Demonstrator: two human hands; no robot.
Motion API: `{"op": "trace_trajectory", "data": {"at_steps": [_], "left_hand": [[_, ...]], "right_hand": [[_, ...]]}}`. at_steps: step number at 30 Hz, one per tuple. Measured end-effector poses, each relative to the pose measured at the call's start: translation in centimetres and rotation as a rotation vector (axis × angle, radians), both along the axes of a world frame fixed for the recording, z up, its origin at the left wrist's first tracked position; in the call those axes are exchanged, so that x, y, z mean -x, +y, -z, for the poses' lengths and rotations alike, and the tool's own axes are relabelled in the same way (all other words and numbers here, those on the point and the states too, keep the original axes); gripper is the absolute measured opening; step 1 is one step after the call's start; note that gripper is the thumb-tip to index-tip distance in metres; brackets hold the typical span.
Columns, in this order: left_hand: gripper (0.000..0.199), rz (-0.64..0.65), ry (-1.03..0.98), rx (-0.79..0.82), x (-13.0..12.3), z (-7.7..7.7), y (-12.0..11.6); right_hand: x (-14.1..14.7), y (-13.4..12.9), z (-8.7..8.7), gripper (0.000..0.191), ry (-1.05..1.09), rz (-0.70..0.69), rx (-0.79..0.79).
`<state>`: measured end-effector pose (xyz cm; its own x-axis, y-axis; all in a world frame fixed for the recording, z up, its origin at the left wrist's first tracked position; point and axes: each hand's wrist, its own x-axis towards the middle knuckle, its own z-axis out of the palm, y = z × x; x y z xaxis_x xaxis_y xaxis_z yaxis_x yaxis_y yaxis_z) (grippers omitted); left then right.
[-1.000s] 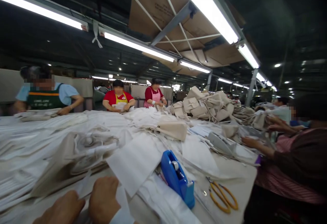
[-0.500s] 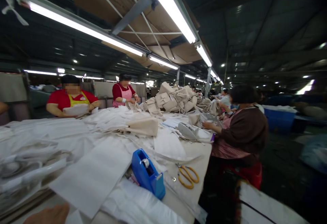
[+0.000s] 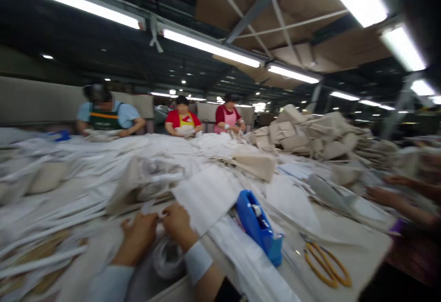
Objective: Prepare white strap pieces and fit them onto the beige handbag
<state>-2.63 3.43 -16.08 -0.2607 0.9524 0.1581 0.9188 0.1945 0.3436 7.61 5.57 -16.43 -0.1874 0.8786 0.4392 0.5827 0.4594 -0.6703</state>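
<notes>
Both my hands are low in the view, over the cluttered table. My left hand (image 3: pixel 138 237) has its fingers curled, the thumb and fingertips meeting near my right hand; what they pinch is too blurred to make out. Close beside it, my right hand (image 3: pixel 179 224) is also closed at the fingertips, at the edge of a white sheet (image 3: pixel 210 196). A clear roll (image 3: pixel 168 258) lies below and between the wrists. Right of my hands stands a blue tape dispenser (image 3: pixel 258 228), and scissors with yellow handles (image 3: pixel 327 263) lie farther right.
White sheets and strips (image 3: pixel 79 169) cover the left of the table (image 3: pixel 358 251). A heap of beige fabric pieces (image 3: pixel 310 132) stands at the back right. Three people sit or stand across the table; another person's hands (image 3: pixel 386 196) reach in at the right.
The view has swung left, so the dispenser, scissors and heap sit farther right. Both my hands now show together, where only one hand was partly in view before.
</notes>
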Motion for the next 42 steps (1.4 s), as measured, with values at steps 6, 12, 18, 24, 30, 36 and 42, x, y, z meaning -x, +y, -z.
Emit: {"op": "trace_trajectory", "data": {"at_steps": [6,12,18,24,30,36,42], "left_hand": [[0.028,-0.106,-0.006,0.114,4.7,2.8,-4.8],[0.044,-0.044,-0.118,-0.051,4.3,3.0,-3.7],[0.048,-0.012,-0.391,-0.184,6.1,1.9,-3.2],[0.046,0.027,-0.455,-0.195,5.8,-0.4,-3.9],[0.031,0.026,-0.279,0.013,2.1,2.3,-5.0],[0.040,0.000,-0.207,0.070,1.5,3.9,-4.7],[0.038,-0.027,-0.199,0.042,1.4,4.0,-4.9]], "right_hand": [[0.7,1.0,0.0,0.034,0.307,-0.201,0.138],[-1.5,-5.7,-1.1,0.026,0.275,-0.294,0.063],[-1.1,-15.7,3.8,0.032,-0.005,-0.596,-0.282],[-0.6,-15.7,8.0,0.034,-0.209,-0.596,-0.384],[-0.5,-15.3,8.1,0.027,-0.192,-0.596,-0.349],[-0.8,-15.6,7.7,0.035,-0.208,-0.604,-0.255],[-2.7,-16.6,5.7,0.039,-0.213,-0.658,-0.153]]}}
